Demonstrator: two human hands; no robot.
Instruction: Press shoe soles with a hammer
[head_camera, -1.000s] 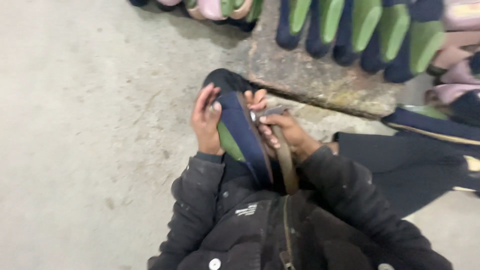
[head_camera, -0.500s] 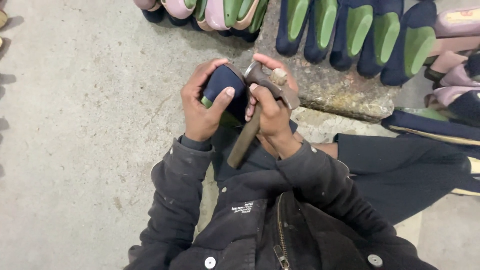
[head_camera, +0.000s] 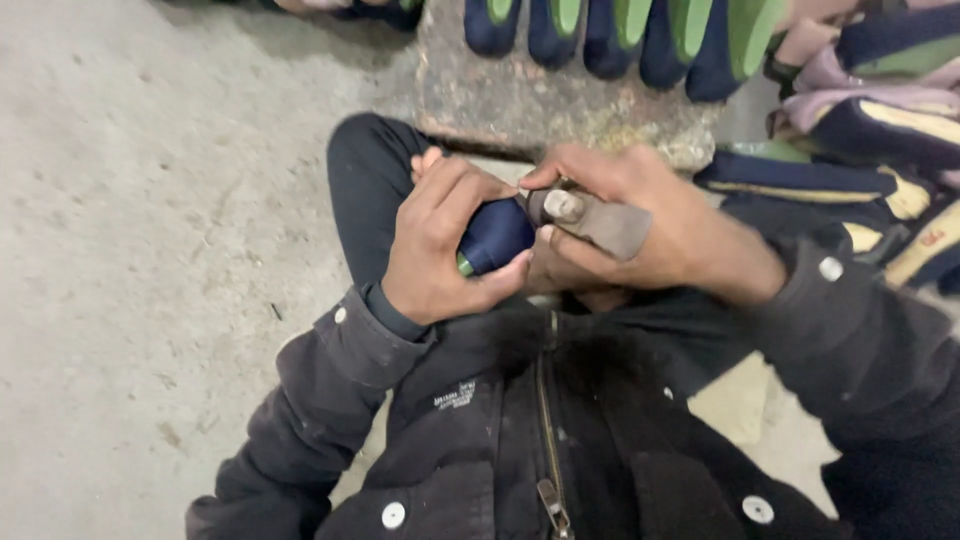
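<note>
A dark blue sandal (head_camera: 497, 235) with a thin green edge is held in front of the chest, just above the zip of the black jacket (head_camera: 520, 420). It is gripped by the left hand (head_camera: 440, 245), whose fingers are curled closed around its near end, with the thumb pressed along the underside. Only the rounded end of the sandal is seen, so its long axis cannot be told for certain; it appears to run away from the jacket, towards the stone slab (head_camera: 540, 100) beyond the knees.

A hammer (head_camera: 590, 215) with a grey metal head is held by the right hand (head_camera: 640, 225), which is wrapped shut around the head end; the handle is hidden under the palm. The hammer head is set against the right side of the sandal, touching it or very nearly so. Relative to the sandal, the left hand lies on the left and beneath, the right hand directly to the right, and both are equally close.

Beyond the slab, a row of blue and green sandals (head_camera: 640, 35) is lined up, well apart from the held sandal. More sandals (head_camera: 880, 130) are stacked to the right of it. The concrete floor (head_camera: 150, 250) is seen to the left.
</note>
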